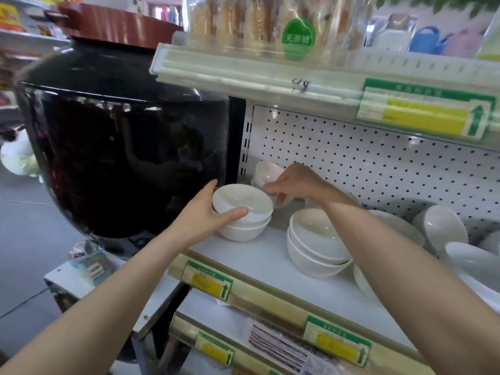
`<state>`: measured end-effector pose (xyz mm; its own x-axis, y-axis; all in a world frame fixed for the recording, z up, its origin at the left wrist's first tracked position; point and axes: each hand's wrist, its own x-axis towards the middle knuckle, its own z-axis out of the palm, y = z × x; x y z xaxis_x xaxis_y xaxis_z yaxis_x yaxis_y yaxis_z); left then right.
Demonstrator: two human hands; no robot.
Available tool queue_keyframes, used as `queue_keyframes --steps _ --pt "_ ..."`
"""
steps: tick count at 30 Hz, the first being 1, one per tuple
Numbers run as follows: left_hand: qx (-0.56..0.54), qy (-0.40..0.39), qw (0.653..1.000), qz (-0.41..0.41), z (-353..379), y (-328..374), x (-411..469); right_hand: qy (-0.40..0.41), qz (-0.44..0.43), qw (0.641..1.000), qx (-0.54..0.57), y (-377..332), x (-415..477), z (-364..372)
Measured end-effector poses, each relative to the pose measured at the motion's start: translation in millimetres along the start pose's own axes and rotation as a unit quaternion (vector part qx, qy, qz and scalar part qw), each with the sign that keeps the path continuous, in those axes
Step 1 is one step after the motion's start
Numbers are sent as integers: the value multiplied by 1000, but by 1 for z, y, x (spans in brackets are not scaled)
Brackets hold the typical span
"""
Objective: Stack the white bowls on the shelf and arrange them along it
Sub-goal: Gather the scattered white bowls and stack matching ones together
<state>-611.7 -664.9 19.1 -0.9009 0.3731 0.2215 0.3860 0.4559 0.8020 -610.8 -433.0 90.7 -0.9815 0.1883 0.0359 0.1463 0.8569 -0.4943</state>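
- My left hand [208, 215] is clamped on the rim of the top bowl of a short stack [242, 212] at the left end of the shelf [259, 259], thumb over the near edge, fingers round the far side
- My right hand [293, 182] is closed on a tilted white bowl [266, 171] at the back left corner, against the pegboard [378, 169]; it appears lifted off whatever sits beneath, though that is partly hidden
- A second stack [316, 242] stands near the front edge, to the right; loose bowls [441, 228] lie tipped toward the right end
- Step in hand, as I judge it: gathering the corner bowl onto the left stack
- Next move calls for levelling that bowl, centring it over the steadied stack and lowering it squarely
- A large black jar [121, 142] stands just beside the left end
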Motion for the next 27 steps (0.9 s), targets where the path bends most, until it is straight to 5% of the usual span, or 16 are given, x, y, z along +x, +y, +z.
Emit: queue_keyframes --steps 7,17,27 --pt "128 8 991 43 0 27 45 137 95 985 -51 47 70 -31" --pt "247 -67 967 -1 17 20 76 27 50 987 -153 66 117 1" --pt "247 -64 967 21 14 23 75 76 70 978 -182 51 126 -3"
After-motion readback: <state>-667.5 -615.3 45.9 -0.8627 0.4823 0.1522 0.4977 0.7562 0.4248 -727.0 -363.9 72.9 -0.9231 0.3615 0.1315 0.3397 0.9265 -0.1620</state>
